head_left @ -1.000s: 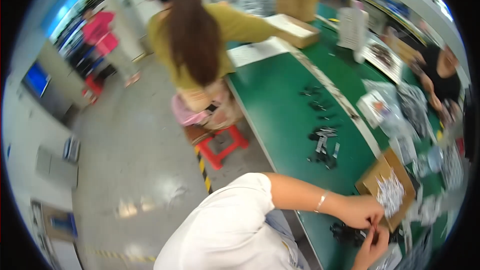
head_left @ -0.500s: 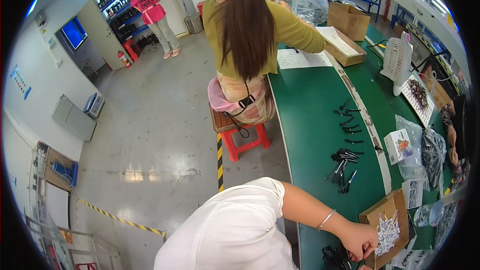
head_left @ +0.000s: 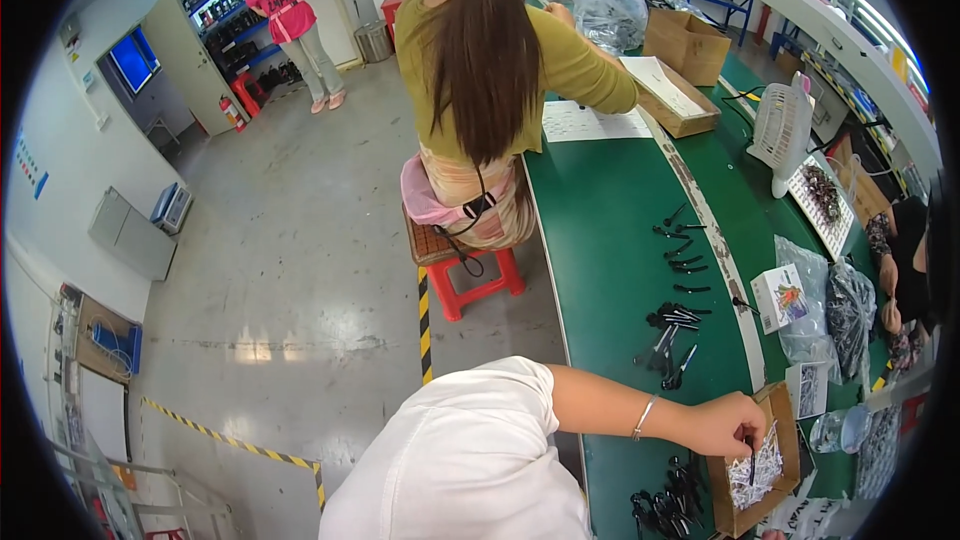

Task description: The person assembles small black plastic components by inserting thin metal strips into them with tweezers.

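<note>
My left hand (head_left: pixel 735 427) reaches over a small open cardboard box (head_left: pixel 724 500), its fingers pinched round a thin black piece (head_left: pixel 752 462) that points down. Many slim white strips (head_left: pixel 757 480) fill the box, and the tip of the piece is over them. Beside the box, near the lower edge, lies a heap of small black parts (head_left: pixel 668 510). Of my right hand, only what seems a sliver of skin (head_left: pixel 773 534) shows at the lower edge; its fingers are cut off from view.
Farther up the green table (head_left: pixel 600 240) lie more black parts (head_left: pixel 675 320) and a short row of them. A white printed box (head_left: pixel 779 297), plastic bags and a white fan (head_left: pixel 782 130) stand right. Ahead, a person (head_left: pixel 480 70) sits on a red stool (head_left: pixel 465 280); another stands far left.
My left hand has moved up from the box's near left corner to above the white strips, with the black piece in its fingers. More of the black heap shows. The whole view has shifted slightly.
</note>
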`<move>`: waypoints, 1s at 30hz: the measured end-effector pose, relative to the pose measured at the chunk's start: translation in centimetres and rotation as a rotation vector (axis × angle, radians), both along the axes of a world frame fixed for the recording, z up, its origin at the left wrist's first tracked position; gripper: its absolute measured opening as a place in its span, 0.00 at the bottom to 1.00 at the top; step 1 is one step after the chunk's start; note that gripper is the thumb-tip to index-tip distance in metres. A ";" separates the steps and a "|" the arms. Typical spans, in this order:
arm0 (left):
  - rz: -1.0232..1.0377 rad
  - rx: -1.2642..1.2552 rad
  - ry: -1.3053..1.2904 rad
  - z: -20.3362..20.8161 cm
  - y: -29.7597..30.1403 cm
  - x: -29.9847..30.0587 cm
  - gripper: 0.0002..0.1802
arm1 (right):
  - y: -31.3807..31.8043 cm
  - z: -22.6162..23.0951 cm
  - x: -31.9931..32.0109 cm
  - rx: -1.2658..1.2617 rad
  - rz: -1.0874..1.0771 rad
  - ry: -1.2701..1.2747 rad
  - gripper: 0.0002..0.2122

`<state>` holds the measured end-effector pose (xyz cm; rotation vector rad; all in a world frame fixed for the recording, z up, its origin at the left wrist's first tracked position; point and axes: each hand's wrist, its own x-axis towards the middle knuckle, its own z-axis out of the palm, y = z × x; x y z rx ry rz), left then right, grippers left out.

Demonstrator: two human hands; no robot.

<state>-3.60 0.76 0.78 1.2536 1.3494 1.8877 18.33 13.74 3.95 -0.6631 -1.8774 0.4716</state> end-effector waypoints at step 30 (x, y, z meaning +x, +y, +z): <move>0.211 -0.027 -0.011 -0.2 1.3 -2.5 0.09 | 5.6 -4.7 11.4 -0.369 -0.289 -0.798 0.06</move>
